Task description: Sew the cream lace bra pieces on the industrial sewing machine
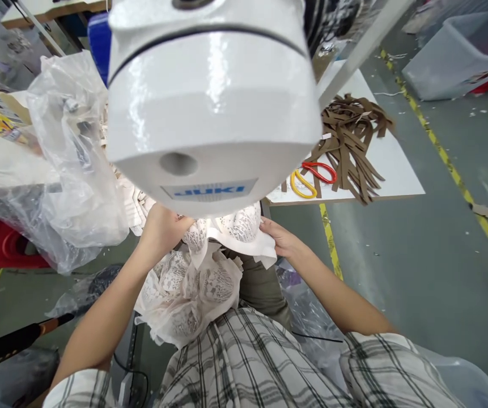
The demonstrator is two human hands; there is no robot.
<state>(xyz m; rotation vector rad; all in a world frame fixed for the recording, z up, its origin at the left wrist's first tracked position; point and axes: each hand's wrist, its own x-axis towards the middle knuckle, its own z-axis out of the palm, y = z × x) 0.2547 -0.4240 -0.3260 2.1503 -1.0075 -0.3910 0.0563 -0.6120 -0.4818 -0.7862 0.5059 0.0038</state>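
A white JUKI sewing machine head (209, 102) fills the upper middle and hides the work under it. Pale lace fabric (196, 289) hangs from below the machine down onto my lap. My left hand (162, 229) rests on the lace at the machine's lower left edge, fingers curled onto the fabric and partly hidden. My right hand (280, 238) holds the white fabric edge (261, 246) at the machine's lower right, fingers pressed on it.
Clear plastic bags (73, 170) with pale pieces bulge at the left. A white board (392, 164) at the right carries brown strips (349, 141) and red and yellow scissor handles (312, 178). A grey bin (460, 54) stands on the floor at upper right. Yellow floor tape (452, 164) runs diagonally.
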